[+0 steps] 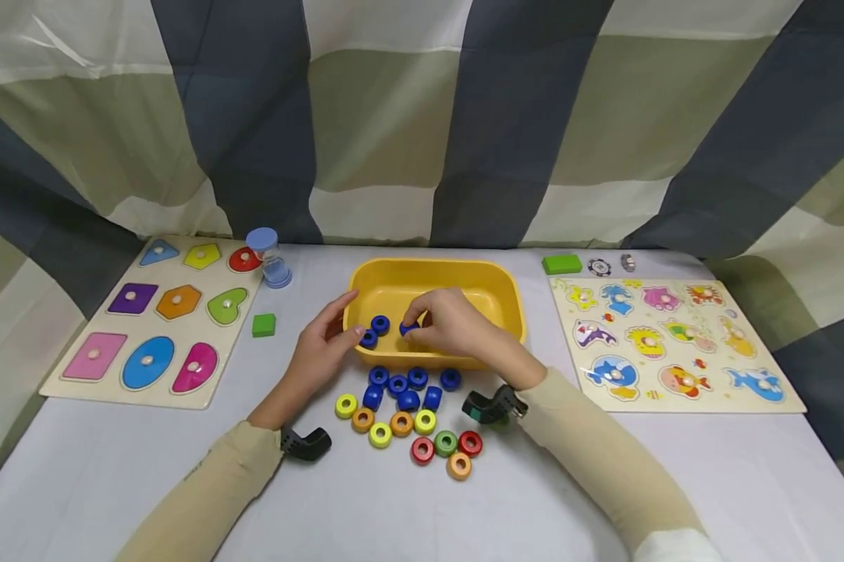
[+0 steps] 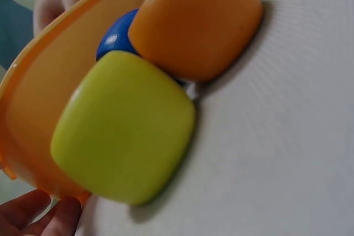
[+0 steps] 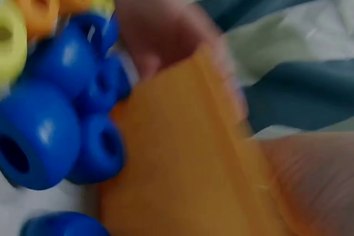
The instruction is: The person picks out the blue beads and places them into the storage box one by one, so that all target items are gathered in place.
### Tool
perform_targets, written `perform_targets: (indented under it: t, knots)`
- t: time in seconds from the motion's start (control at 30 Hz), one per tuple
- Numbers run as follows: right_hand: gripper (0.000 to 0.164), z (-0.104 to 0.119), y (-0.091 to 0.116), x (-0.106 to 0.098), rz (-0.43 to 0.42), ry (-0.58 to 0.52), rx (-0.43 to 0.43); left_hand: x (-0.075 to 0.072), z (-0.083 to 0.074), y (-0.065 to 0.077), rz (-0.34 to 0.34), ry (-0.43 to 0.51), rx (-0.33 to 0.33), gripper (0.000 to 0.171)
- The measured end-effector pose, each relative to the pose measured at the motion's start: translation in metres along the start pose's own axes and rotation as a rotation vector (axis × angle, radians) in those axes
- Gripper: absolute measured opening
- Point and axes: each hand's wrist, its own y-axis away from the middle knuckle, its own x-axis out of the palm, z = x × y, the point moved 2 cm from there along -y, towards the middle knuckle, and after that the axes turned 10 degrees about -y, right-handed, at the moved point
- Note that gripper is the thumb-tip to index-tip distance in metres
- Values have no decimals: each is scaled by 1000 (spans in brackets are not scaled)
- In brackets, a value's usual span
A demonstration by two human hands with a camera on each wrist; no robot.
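Note:
My left hand [image 1: 319,343] grips the left wall of a yellow plastic tub [image 1: 457,267], thumb at the rim. Inside the tub, my right hand [image 1: 453,320] pinches a blue bead [image 1: 408,329] low over the floor. Two more blue beads [image 1: 380,325] lie in the tub's left end, close to the left thumb. In front of the tub sit several loose blue beads [image 1: 408,400], also large in the right wrist view. A lime bead [image 2: 124,128] and an orange bead [image 2: 196,23] fill the left wrist view beside the tub's wall.
Red beads [image 1: 422,450], a green bead [image 1: 446,443] and more orange and yellow ones lie nearer me. On the left are a shape puzzle board [image 1: 235,343], a sand timer [image 1: 270,257] and a green block [image 1: 263,325]. An animal puzzle board [image 1: 731,400] and another green block [image 1: 562,264] are right.

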Motion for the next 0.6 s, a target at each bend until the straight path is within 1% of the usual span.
perform_targets:
  t: [0.07, 0.1, 0.17, 0.23, 0.3, 0.37, 0.4, 0.47, 0.53, 0.57, 0.6]
  knots:
    - [7, -7, -15, 7, 76, -9, 34, -1, 1, -2, 4, -4, -3, 55]
    - [7, -9, -20, 9, 100, -14, 48, -1, 0, -3, 7, -6, 1, 55]
    - [7, -12, -22, 15, 131, -27, 59, 1, 2, -2, 14, -9, 6, 55]
    - [5, -12, -21, 16, 114, -25, 56, 2, 2, -2, 11, -4, 18, 55]
    - [5, -8, -16, 15, 52, -18, 9, 2, 1, -2, 4, 1, 27, 54]
    - [8, 0, -6, 13, -28, -21, -75, 1, 1, -2, -2, 1, 33, 55]
    - [9, 4, 1, 13, -74, -26, -131, 1, 1, -2, -3, 1, 33, 55]
    - [11, 11, 19, 14, -159, -35, -274, 1, 1, -1, 0, -5, 26, 55]
    - [12, 15, 40, 15, -213, -34, -415, 0, 1, -1, 1, -13, 22, 56]
    - [12, 16, 50, 16, -229, -30, -476, -1, 1, -1, -2, -14, 17, 56]
    - [11, 15, 60, 16, -233, -22, -519, -2, 2, -1, -4, -16, 14, 55]
